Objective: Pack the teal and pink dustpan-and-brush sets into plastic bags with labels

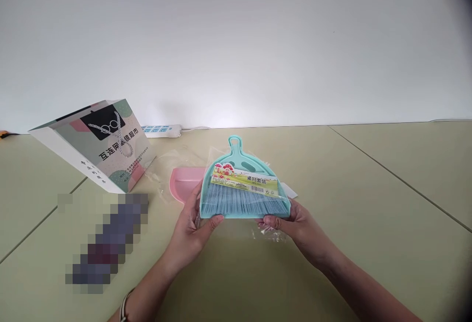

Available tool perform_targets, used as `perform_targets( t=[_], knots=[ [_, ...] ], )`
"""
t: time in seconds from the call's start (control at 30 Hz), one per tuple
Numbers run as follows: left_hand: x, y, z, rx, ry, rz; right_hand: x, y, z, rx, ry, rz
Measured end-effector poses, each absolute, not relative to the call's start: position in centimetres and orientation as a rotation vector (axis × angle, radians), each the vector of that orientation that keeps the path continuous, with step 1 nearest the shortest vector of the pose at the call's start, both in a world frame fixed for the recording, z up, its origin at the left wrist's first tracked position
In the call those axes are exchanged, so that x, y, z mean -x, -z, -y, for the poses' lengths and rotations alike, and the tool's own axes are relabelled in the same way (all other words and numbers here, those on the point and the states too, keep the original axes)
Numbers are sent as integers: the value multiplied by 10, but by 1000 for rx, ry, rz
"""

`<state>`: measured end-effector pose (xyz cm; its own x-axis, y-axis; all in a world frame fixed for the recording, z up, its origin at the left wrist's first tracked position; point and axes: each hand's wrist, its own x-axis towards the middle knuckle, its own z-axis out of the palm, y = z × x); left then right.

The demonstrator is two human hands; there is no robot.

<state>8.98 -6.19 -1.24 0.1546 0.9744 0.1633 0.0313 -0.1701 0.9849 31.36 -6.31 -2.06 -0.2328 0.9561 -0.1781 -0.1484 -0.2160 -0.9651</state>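
Observation:
A turquoise dustpan and brush set in clear plastic wrapping is held up between both hands, its looped handle pointing away from me. The brush's blue bristles face me, under a printed card label. My left hand grips the set's left lower corner, thumb on the front edge. My right hand holds the right lower corner the same way, with loose wrap hanging by it. Behind the set, a pink dustpan in clear wrap lies on the table, partly hidden.
A paper shopping bag with rope handles stands tilted on the left. Behind it, a white power strip lies near the wall. A pixelated dark object is at the lower left of the pale table. Something white shows behind the set.

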Motion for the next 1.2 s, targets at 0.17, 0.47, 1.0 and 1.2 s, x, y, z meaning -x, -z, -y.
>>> perform_targets(
  t=[0.17,0.47,1.0,1.2],
  knots=[
    [-91,13,64,-1339,-1250,-1109,-315,22,64,1091,-1589,1080],
    [-87,12,63,-1301,-1151,-1041,-311,18,61,1022,-1926,582],
    [-62,15,62,-2156,-1011,-984,-327,7,62,1071,-1748,897],
    [-77,7,59,-1992,-1283,-946,-325,8,66,1112,-1592,1050]
  ],
)
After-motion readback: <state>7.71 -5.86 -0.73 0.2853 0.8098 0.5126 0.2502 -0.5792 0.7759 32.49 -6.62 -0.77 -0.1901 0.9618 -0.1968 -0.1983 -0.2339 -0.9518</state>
